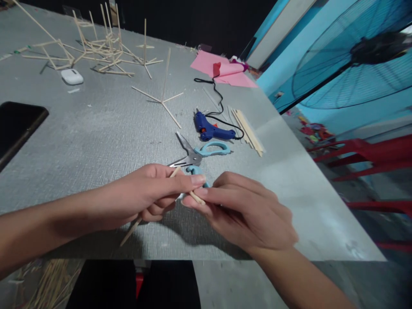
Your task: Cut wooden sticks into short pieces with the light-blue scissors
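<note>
My left hand (151, 195) is closed round a thin wooden stick (130, 234) that runs from below the palm up past the thumb. My right hand (241, 208) pinches a short wooden stick piece (197, 198) at the fingertips, touching the left hand's thumb tip. Both hands hover over the near edge of the grey table (96, 141). Just behind them lie open scissors (199, 156) with light blue handles. A blue glue gun (210, 128) with a black cord lies further back, beside a bundle of wooden sticks (247, 131).
Glued stick frames (103, 49) stand at the far left, a single stick tripod (164, 96) nearer. A white earbud case (71, 77), a black phone (16, 126), pink paper (222, 68), a fan (354, 56) and red chairs (370, 154) at right. Loose sticks lie on the floor (48, 283).
</note>
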{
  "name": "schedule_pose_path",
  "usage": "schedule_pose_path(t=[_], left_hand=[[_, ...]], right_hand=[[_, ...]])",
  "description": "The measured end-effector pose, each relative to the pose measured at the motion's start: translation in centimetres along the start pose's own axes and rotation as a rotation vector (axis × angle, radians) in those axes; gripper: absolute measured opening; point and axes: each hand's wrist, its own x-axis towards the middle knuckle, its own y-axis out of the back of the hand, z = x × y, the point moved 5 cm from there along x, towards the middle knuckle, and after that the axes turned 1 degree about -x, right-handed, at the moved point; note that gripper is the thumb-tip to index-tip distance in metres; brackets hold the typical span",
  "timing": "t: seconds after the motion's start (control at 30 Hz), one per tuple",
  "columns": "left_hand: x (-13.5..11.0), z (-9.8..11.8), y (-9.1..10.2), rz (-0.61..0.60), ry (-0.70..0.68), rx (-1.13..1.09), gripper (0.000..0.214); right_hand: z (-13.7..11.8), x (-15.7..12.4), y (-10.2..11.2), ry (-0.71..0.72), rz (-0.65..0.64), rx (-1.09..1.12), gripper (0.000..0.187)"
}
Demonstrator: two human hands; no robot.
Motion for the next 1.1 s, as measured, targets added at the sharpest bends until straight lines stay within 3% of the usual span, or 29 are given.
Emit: schedule_pose_path(t=[0.13,0.33,0.5,0.57,0.7,0.97,1.1], left_hand=[[-0.1,-0.2,0.2,-0.021,-0.009,-0.020,0.050],[0.0,-0.1,0.2,0.000,-0.009,0.003,0.051],[0.0,0.8,-0.1,0.120,-0.100,0.081,0.052],[-0.2,1.3,-0.1,0.203,-0.165,0.132,0.051],[-0.9,2.1,-0.3,0.281,-0.294,0.206,0.047],[-1.2,3.1,-0.6,0.230,-0.398,0.226,0.049],[-1.3,3.2,-0.8,0.196,-0.411,0.190,0.047]], right_hand=[[-0.2,0.1,0.0,0.057,0.054,0.014,0.009],[0.0,-0.1,0.2,0.036,0.005,0.028,0.006],[0.3,-0.1,0.2,0.006,-0.031,0.092,0.011],[0.6,-0.2,-0.3,-0.071,-0.052,0.186,0.014],[1.1,-0.8,-1.3,-0.262,0.026,0.461,0.015],[0.8,-0.8,-2.9,-0.551,-0.110,1.115,0.009],[0.7,-0.7,-3.4,-0.650,-0.147,1.286,0.011]])
